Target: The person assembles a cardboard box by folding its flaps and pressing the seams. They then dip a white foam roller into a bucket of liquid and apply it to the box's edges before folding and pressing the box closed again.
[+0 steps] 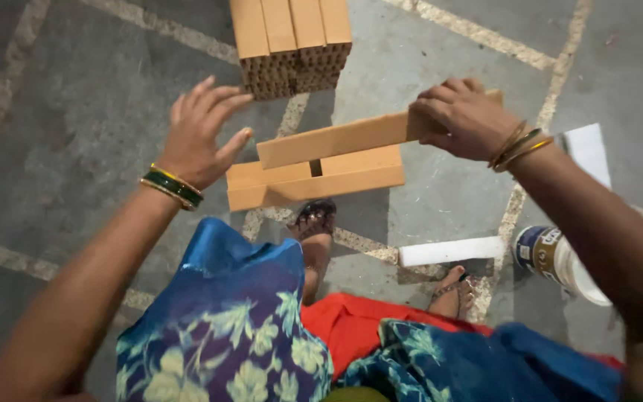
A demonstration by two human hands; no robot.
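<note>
The right hand (464, 117), in the upper right of the frame, closes its fingers over the right end of a long tan brick (344, 140) and holds it tilted, its left end lower, above the floor. Directly below this brick, in the middle of the frame, lie two more tan bricks (314, 179) side by side on the grey concrete floor (76, 126), with a narrow gap showing between them. The left hand (201, 134), left of centre, is spread with fingers apart and holds nothing; its fingertips are near the left end of the held brick but apart from it. At the top centre stands a stack of bricks (292, 45), their perforated ends facing the camera. A white foam strip (452, 251) lies on the floor at lower right, just beside a white plastic bucket (560, 262). Two sandalled feet (314, 223) and blue floral cloth fill the bottom of the frame.
</note>
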